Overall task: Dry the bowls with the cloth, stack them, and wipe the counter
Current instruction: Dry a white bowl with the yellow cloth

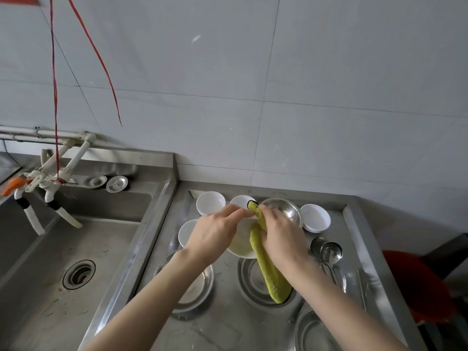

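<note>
Findings: The left hand [215,234] gripped the rim of a round white ceramic bowl [243,248], which was held tilted above the stainless-steel tabletop [228,328]. The right hand [281,236] was curled round a yellow-green terry cloth [269,272] and pressed it against the bowl's right side. The cloth's free end hung down over a shallow steel bowl [250,282]. Other small white bowls [210,202] stood on the tabletop behind and left of the hands, with a deep steel bowl [285,211] among them. Steel ladles [330,253] lay to the right. A steel sink [76,249] adjoined the tabletop on the left.
</note>
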Available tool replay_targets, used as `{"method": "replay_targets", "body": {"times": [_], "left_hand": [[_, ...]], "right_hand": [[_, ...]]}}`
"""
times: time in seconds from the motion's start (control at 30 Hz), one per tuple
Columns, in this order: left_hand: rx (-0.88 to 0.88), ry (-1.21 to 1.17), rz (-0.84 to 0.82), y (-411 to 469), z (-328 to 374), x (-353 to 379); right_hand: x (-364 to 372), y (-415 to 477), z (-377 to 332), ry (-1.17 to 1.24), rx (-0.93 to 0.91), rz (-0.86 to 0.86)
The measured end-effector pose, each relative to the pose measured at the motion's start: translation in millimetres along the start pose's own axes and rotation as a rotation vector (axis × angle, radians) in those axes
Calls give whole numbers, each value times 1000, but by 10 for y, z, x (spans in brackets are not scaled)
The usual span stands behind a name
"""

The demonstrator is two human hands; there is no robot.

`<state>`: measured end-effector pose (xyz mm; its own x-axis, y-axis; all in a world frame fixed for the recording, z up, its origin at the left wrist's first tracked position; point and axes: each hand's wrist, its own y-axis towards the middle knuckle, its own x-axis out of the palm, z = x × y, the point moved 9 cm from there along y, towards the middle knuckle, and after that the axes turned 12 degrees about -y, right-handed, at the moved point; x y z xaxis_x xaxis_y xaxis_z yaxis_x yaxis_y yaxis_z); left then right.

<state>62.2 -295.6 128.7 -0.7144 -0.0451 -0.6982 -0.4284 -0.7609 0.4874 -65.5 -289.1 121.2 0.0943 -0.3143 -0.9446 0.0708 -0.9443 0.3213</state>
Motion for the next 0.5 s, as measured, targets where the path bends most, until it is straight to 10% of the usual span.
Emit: {"method": "replay_targets", "body": {"times": [0.2, 0.5], "left_hand": [[-415, -564, 210, -211, -354, -2], [-52, -99, -5, -35, -43, 11]], "right_hand": [[24, 7, 368, 420, 353, 40], [-38, 14, 21, 47, -7, 10]]}}
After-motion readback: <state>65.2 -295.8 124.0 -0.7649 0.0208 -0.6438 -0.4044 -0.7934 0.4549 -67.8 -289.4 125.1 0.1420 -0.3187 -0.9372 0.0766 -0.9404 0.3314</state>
